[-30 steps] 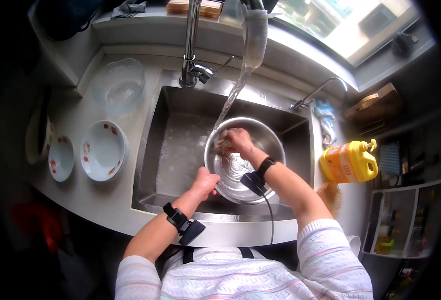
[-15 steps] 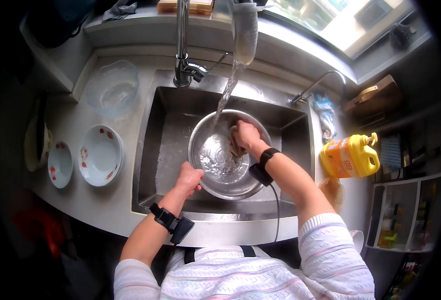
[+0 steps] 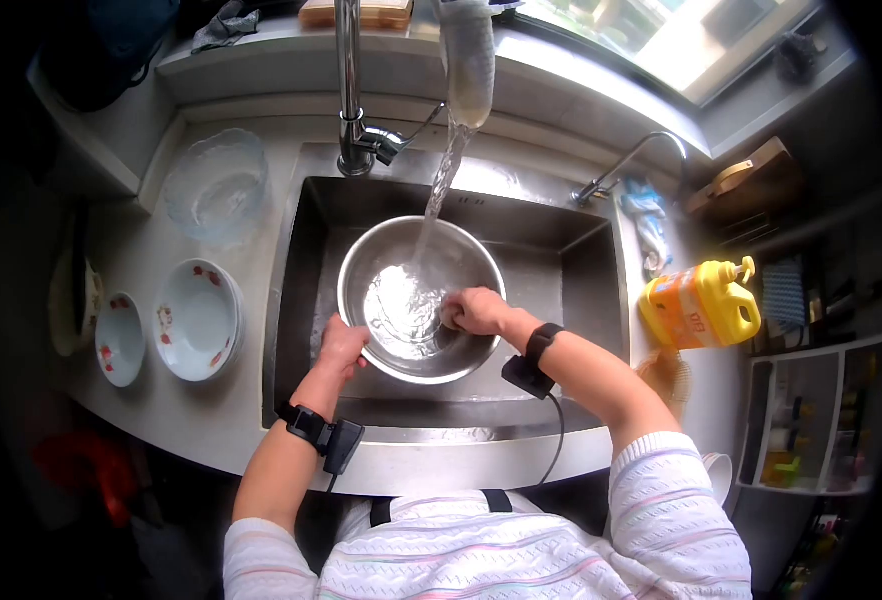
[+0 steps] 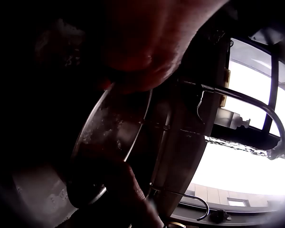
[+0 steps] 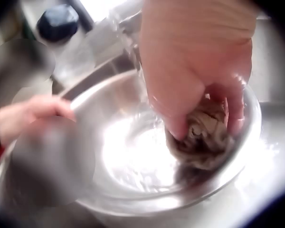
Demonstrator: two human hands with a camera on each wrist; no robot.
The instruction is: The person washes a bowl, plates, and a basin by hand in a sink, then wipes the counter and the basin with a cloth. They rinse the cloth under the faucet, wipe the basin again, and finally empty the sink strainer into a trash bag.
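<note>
A round metal basin [image 3: 422, 366] stands in the sink [image 3: 551, 270], with a stream of water [image 3: 448, 170] falling into it. The left hand [image 3: 339, 345] grips the basin's rim at its lower left. Inside the basin, at the right wall, the right hand [image 3: 476, 311] pinches a wet, crumpled brownish cloth [image 5: 204, 137], plainest in the right wrist view. Water lies shallow over the basin's bottom. In the left wrist view the left hand [image 4: 147, 57] is dark against the rim, and the cloth cannot be made out there.
Flowered white bowls [image 3: 197, 320] and a clear glass bowl [image 3: 218, 187] stand on the left counter. A tall faucet [image 3: 351, 90] rises behind the sink. To the right are a smaller faucet [image 3: 651, 143], a yellow pump bottle [image 3: 701, 307] and a blue-and-white cloth [image 3: 646, 225].
The basin has shifted left in the sink, with the left hand on its rim. The right hand and cloth have gone from the basin's upper left, across to its right side.
</note>
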